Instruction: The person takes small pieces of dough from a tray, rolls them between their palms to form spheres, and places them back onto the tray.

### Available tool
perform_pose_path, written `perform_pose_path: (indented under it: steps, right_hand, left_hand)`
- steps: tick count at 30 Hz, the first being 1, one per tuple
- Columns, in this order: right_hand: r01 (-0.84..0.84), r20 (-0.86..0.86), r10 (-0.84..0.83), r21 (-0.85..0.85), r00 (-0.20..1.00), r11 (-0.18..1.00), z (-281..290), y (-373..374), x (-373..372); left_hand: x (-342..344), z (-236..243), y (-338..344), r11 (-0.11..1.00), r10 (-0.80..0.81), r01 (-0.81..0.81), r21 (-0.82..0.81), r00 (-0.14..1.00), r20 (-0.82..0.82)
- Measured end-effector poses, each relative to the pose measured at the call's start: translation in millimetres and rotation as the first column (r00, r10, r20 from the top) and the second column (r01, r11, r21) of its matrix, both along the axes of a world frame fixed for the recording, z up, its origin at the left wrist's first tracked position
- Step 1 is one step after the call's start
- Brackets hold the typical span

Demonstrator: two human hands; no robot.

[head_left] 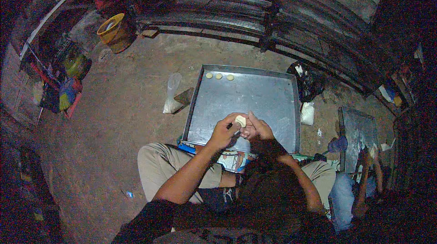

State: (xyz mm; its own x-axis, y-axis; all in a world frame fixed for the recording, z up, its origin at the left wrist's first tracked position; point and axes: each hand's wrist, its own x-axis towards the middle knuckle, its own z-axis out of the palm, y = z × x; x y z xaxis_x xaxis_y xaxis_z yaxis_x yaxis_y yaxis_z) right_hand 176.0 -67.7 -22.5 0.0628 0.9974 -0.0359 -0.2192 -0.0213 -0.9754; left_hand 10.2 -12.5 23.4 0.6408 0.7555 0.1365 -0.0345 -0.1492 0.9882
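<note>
A small pale piece of dough [240, 120] is held between my two hands over the near part of a large metal tray [255, 96]. My left hand [223, 133] pinches it with thumb and fingers. My right hand [260, 130] is curled against it from the other side, thumb raised, its fingertips partly hidden behind the left fingers. Three round flat dough pieces [218, 76] lie in a row at the tray's far left corner.
Left of the tray stands a clear bag of white powder [172, 100]; another white bag [307, 113] and a black plastic bag [311, 82] sit at its right. A yellow bucket [116, 34] stands far left, below metal racks [205, 9]. At right, another person's hands [369, 155] work by a second tray [357, 125].
</note>
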Motion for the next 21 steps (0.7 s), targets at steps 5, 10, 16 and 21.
perform_pose_path:
  steps: [5, 10, 16, 21]
  right_hand:
    - [-0.066, 0.048, 0.083, -0.283, 0.995, 0.957, 20.4, -7.7, -4.8]
    - [0.007, 0.259, 0.034, -0.153, 0.965, 0.988, 36.1, -9.5, -14.6]
    - [0.048, 0.505, -0.067, 0.05, 0.861, 0.998, 42.6, -13.8, -18.7]
    - [0.078, 0.554, -0.15, 0.151, 0.819, 0.985, 85.0, -41.2, -25.4]
  left_hand:
    - [12.1, -33.1, -10.6, 0.972, 0.186, -0.179, -0.15, 0.982, 0.035]
    - [15.0, -19.2, -8.7, 0.904, 0.102, -0.042, -0.425, 0.987, 0.12]
    - [15.0, -4.0, -25.5, 0.75, 0.019, 0.31, -0.584, 0.873, 0.487]
    - [-6.5, 32.9, -43.1, 0.896, -0.086, 0.209, -0.391, 0.947, 0.309]
